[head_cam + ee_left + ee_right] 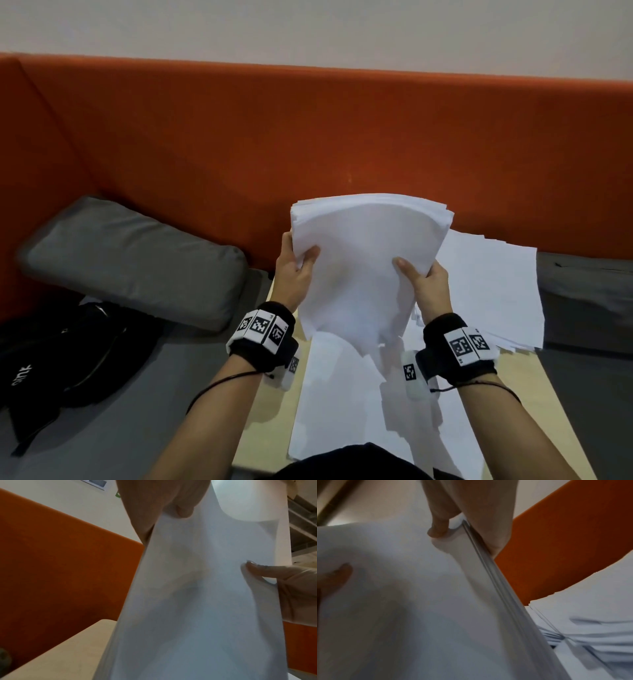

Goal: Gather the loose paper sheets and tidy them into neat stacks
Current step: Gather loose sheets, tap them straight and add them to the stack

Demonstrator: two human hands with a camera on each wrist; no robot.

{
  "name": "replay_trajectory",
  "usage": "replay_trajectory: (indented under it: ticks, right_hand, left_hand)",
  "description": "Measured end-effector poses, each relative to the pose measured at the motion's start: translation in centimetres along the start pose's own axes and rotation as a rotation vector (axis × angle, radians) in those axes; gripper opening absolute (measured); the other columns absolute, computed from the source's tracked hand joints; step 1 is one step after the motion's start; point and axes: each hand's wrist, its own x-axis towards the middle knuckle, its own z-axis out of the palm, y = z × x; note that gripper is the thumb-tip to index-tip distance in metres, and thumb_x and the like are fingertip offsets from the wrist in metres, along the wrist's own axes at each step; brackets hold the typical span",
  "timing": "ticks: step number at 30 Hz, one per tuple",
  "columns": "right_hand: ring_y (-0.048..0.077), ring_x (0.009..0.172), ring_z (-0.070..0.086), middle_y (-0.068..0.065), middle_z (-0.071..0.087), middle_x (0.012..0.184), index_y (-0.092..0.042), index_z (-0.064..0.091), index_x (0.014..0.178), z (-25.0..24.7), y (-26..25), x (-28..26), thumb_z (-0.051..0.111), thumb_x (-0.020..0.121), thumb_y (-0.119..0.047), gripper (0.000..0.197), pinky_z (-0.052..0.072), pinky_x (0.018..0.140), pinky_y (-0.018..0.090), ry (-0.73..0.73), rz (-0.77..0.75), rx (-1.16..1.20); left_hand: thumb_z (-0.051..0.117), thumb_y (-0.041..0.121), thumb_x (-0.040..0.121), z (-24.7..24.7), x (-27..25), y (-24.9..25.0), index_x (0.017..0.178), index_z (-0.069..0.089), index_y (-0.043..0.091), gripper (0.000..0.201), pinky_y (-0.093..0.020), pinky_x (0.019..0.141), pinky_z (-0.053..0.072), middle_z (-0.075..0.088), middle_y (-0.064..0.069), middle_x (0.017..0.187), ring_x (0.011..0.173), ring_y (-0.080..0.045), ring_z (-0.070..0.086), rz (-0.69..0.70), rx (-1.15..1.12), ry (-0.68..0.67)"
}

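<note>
**Both hands hold a sheaf of paper upright over the table**

The only writing in view is on the black bag (pixel 65 356) at the left, where pale letters show but are too cut off to read. Both wristbands (pixel 262 330) carry black-and-white square code tags.

The left hand (pixel 295 274) grips the left edge of the sheaf of paper (pixel 359 267), thumb on the near face and fingers behind. The right hand (pixel 426 286) grips the right edge the same way, thumb pressed on the front. The sheaf stands between the two hands, its top bowed away toward the orange seat back (pixel 308 137) and its lower edge down among the loose sheets (pixel 342 404) on the pale table (pixel 270 411). A spread pile of sheets (pixel 493 291) lies to the right, just beside the right hand. A grey cushion (pixel 133 260) sits at the left.
</note>
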Motion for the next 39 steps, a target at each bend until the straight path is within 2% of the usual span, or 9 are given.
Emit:
replay_trajectory:
  ticks: [4,9,14,18,22,25,28,35,39]
  right_hand:
    - [0.025,0.082,0.061,0.003,0.066,0.085,-0.017,0.063,0.082,0.3,0.5,0.3,0.068,0.082,-0.013,0.006,0.052,0.078,0.036,0.007,0.052,-0.052]
    - [0.023,0.086,0.058,0.013,0.063,0.094,-0.007,0.061,0.097,-0.6,-0.3,1.0,0.066,0.085,-0.015,0.016,0.047,0.074,0.031,0.075,0.005,-0.102]
    - [0.018,0.072,0.057,0.008,0.062,0.090,-0.006,0.059,0.106,-3.9,-0.8,1.0,0.059,0.090,-0.012,0.018,0.044,0.062,0.026,0.013,0.129,-0.173]
    - [0.029,0.083,0.060,0.018,0.064,0.100,0.000,0.060,0.112,-6.4,2.4,0.9,0.060,0.088,-0.013,0.027,0.046,0.076,0.035,0.015,0.294,-0.320]
    - [0.036,0.091,0.062,0.021,0.065,0.100,0.004,0.059,0.115,-7.6,7.3,0.6,0.064,0.084,-0.020,0.039,0.049,0.084,0.043,0.096,0.470,-0.485]
    - [0.036,0.097,0.060,0.021,0.062,0.102,0.005,0.057,0.116,-7.3,9.3,0.0,0.061,0.087,-0.018,0.038,0.045,0.085,0.039,0.100,0.545,-0.598]
    - [0.038,0.105,0.059,0.024,0.062,0.114,0.005,0.057,0.117,-7.0,9.8,-0.2,0.061,0.088,-0.019,0.038,0.044,0.089,0.039,0.063,0.570,-0.653]
    - [0.034,0.095,0.058,0.018,0.060,0.102,0.003,0.055,0.118,-7.1,8.7,-0.4,0.058,0.090,-0.018,0.036,0.045,0.083,0.038,-0.008,0.585,-0.568]
    - [0.027,0.085,0.062,0.012,0.064,0.100,-0.006,0.053,0.119,-7.2,7.3,-1.4,0.056,0.093,-0.016,0.028,0.048,0.069,0.033,-0.110,0.593,-0.264]
  left_hand:
    - [0.054,0.013,0.093,0.2,0.4,-0.4,0.124,0.041,0.015,0.034,-0.026,0.085,0.048,0.059,0.000,0.108,0.098,-0.015,0.059,-0.054,0.013,-0.011]
    - [0.061,0.018,0.089,-0.3,-0.1,-2.8,0.124,0.044,0.006,0.041,-0.034,0.092,0.046,0.055,-0.006,0.119,0.109,-0.021,0.054,-0.251,0.128,-0.088]
    - [0.031,0.036,0.101,-1.0,-2.8,-7.3,0.122,0.042,0.003,0.041,-0.043,0.097,0.042,0.050,-0.023,0.123,0.116,-0.035,0.050,-0.604,0.309,-0.143]
    - [0.030,0.026,0.101,-0.3,-3.9,-9.0,0.107,0.045,0.002,0.029,-0.036,0.067,0.040,0.050,-0.030,0.099,0.081,-0.032,0.055,-0.755,0.365,-0.211]
    - [0.038,0.016,0.098,0.6,-4.0,-9.2,0.126,0.043,-0.002,0.033,-0.040,0.093,0.045,0.051,-0.026,0.128,0.117,-0.041,0.051,-0.775,0.539,-0.309]
    - [0.045,0.016,0.096,0.8,-3.9,-9.2,0.115,0.049,0.000,0.025,-0.032,0.086,0.043,0.056,-0.015,0.115,0.106,-0.031,0.056,-0.756,0.627,-0.352]
    - [0.051,0.012,0.091,1.1,-4.3,-9.2,0.064,0.043,0.011,0.028,-0.024,0.055,0.032,0.042,-0.002,0.067,0.060,-0.016,0.044,-0.762,0.643,-0.414]
    - [0.053,0.006,0.090,1.4,-4.5,-10.3,0.089,0.057,-0.002,0.009,-0.025,0.068,0.039,0.059,-0.015,0.092,0.084,-0.026,0.054,-0.749,0.537,-0.410]
    - [0.055,-0.002,0.086,0.6,-4.4,-12.4,0.075,0.057,0.002,0.011,-0.036,0.077,0.054,0.065,-0.018,0.089,0.081,-0.031,0.061,-0.805,0.325,-0.266]
